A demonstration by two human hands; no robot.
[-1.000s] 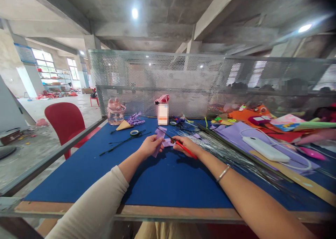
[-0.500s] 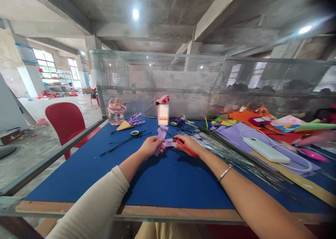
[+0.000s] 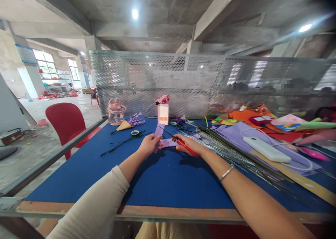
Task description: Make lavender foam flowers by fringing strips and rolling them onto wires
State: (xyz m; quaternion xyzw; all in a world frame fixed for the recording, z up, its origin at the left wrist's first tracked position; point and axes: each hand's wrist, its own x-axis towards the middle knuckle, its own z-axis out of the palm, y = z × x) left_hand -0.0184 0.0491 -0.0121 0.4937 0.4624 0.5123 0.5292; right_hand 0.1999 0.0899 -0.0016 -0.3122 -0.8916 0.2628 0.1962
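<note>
Your two bare hands meet over a blue tabletop (image 3: 168, 183), with a pair of red-handled scissors (image 3: 187, 147) between your right palm and fingers. Your right hand (image 3: 191, 143) is curled closed around those handles; the blades angle away from you and to the left, and whether they stand apart is too small to tell. Just left of the scissors, your left hand (image 3: 150, 144) pinches an upright purple strip (image 3: 159, 129) tightly between thumb and fingers, its top end near the blade tips. A second purple length (image 3: 169, 143) lies sideways between your hands, close beside the scissors; you cannot tell whether it joins the first. Beyond the scissors, slightly left, stands a pale, blurred upright object (image 3: 163, 117) with a pink strap. Farther left of the scissors are a roll of green tape (image 3: 134, 133), dark green stems (image 3: 115, 149), a tan cone (image 3: 125, 125) and a pink-lidded bottle (image 3: 117, 112). Right of the scissors spread silver wires (image 3: 223, 151), then purple sheets (image 3: 233, 135) bearing a white device (image 3: 265, 150) with a cable.
</note>
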